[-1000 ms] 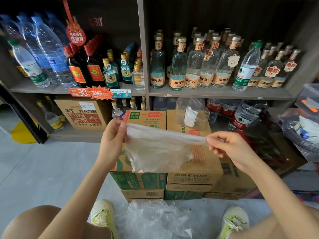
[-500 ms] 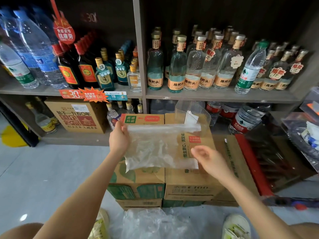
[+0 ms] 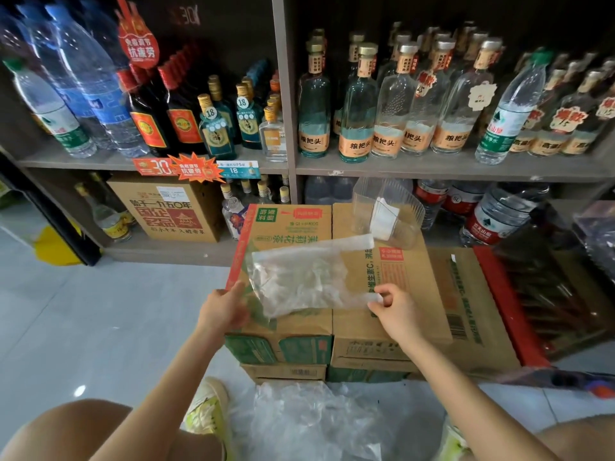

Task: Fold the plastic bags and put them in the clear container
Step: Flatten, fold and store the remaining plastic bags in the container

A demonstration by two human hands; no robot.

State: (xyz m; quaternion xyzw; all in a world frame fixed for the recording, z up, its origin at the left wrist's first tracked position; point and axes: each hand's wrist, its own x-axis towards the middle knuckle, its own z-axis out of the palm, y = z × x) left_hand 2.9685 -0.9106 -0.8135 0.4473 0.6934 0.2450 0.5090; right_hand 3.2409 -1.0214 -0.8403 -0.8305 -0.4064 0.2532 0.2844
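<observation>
Centre of frame: I hold the plastic bag (image 3: 299, 277) spread over the cardboard boxes (image 3: 412, 294). The left hand (image 3: 226, 311) and right hand (image 3: 396, 311) each have a grip pinching a near corner. The clear container (image 3: 386, 211) stands just behind. Risk: the slick film could slip from a pinch or spring open as I fold it.

Head view looks forward and down (close) at cartons (image 3: 376, 267) before shelves (image 3: 432, 168).

Stacked cardboard boxes (image 3: 392, 271) stand on the pale floor (image 3: 100, 311). A plastic bag (image 3: 299, 281) is spread on their tops between the left hand (image 3: 223, 311) and right hand (image 3: 396, 311). Beyond the right hand stands a clear container (image 3: 386, 211). Nearer than both hands, a heap of loose bags (image 3: 309, 424) lies on the floor.
</observation>
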